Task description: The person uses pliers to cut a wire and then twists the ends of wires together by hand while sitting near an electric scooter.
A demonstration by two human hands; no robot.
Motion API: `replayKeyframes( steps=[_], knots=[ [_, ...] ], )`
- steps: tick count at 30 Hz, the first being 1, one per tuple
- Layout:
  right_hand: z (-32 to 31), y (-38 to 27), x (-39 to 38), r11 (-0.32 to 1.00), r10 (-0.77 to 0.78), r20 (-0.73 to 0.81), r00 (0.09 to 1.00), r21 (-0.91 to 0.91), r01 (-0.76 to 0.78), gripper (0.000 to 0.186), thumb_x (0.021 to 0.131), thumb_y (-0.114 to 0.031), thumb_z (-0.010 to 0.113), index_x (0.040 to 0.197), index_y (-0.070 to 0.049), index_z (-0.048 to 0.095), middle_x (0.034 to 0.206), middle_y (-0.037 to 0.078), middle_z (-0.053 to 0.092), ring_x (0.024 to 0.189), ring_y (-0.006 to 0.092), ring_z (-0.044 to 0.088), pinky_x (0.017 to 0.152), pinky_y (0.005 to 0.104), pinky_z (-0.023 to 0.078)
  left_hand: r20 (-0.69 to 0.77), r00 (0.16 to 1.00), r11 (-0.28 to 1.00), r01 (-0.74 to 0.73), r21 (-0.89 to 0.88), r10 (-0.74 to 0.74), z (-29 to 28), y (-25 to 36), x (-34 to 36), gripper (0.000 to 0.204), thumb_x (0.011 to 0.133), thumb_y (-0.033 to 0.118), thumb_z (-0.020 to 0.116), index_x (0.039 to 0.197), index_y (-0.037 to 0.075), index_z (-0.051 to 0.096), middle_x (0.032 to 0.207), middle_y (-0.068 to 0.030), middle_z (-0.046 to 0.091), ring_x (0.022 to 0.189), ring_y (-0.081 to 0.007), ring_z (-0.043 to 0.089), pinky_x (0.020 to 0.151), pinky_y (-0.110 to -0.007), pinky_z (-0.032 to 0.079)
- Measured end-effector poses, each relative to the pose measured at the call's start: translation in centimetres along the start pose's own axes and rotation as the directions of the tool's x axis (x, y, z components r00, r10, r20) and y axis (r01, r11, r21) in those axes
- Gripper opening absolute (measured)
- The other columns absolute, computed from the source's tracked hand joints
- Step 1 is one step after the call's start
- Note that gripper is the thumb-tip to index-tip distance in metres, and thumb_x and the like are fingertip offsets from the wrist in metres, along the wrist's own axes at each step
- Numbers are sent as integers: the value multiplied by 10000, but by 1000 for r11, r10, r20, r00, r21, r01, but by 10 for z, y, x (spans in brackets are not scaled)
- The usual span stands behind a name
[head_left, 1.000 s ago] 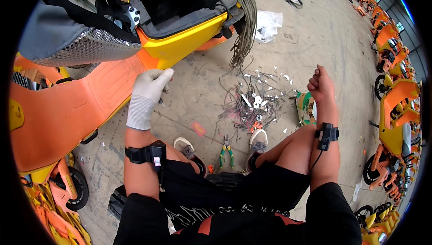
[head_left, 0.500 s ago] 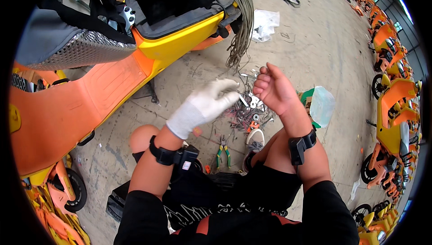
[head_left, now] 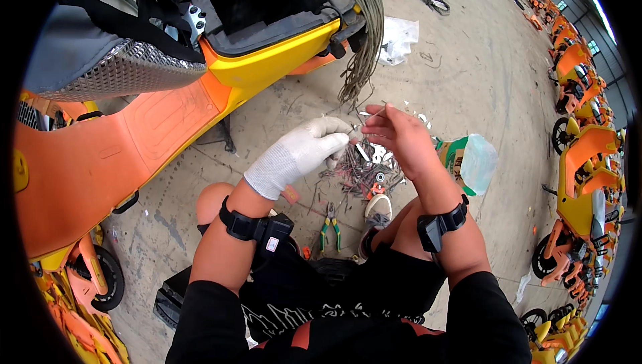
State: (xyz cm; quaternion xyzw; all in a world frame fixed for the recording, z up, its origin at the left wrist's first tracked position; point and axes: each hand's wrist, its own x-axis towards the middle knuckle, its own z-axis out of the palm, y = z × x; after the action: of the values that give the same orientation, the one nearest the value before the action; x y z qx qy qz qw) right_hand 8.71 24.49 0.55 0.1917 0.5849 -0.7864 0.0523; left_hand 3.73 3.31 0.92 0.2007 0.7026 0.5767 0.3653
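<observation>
My left hand [head_left: 301,153], in a white knit glove, pinches a thin grey wire-like strand [head_left: 376,112] between thumb and fingers. My right hand [head_left: 404,140], bare, is closed round the strand's other end, its thumb and fingertips against it. Both hands hover over a heap of scraps [head_left: 361,173], with dark thin pieces and white bits scattered on the concrete floor. Close to the heap lies a small metal ring [head_left: 380,177]. Pliers with green and yellow handles [head_left: 330,227] rest on the floor between my feet.
An orange and yellow scooter [head_left: 167,120] with an uncovered dark compartment stands at left. A bundle of grey-brown cords [head_left: 364,56] hangs off its end. A green package with clear plastic [head_left: 478,163] sits at right, clear sheeting [head_left: 401,40] beyond. Scooters [head_left: 578,177] line the far right.
My right hand has come down and left toward my gloved hand, its fingers now on the thin strand. The gloved hand has shifted slightly, its fingers drawn together.
</observation>
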Motion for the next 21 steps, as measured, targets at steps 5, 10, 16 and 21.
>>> replayKeyframes(
  steps=[5,10,16,21],
  knots=[
    [-14,6,-3,583,-588,-129,799,-752,308,267,975,-270,605,951,-6,641,699,67,611,623,137,544,608,314,464,-49,999,998,-5,63,9,-1,3,-4,285,966,211,531,1099,-10,652,795,-14,589,737,-105,565,684,-256,466],
    [0,-9,-16,131,-750,444,490,-627,768,209,840,-84,723,1034,-46,654,980,94,652,914,252,613,812,360,502,-78,986,942,-117,316,149,-3,-3,-2,349,932,229,530,1139,-24,653,983,-154,677,971,-258,658,895,-337,497],
    [1,-1,-14,-8,-594,663,457,-572,820,224,807,-80,736,1025,-76,685,983,82,657,965,298,616,841,393,507,-74,991,925,-75,372,110,3,17,-11,300,931,237,553,1079,-3,658,885,-91,597,818,-175,589,779,-309,481],
    [1,3,-13,118,-584,627,516,-563,818,141,815,-63,725,952,-57,691,894,81,667,871,284,634,778,385,517,-66,993,934,-73,351,102,3,18,-12,282,926,226,558,1051,-6,658,862,-78,587,799,-172,583,767,-312,477]
  ],
)
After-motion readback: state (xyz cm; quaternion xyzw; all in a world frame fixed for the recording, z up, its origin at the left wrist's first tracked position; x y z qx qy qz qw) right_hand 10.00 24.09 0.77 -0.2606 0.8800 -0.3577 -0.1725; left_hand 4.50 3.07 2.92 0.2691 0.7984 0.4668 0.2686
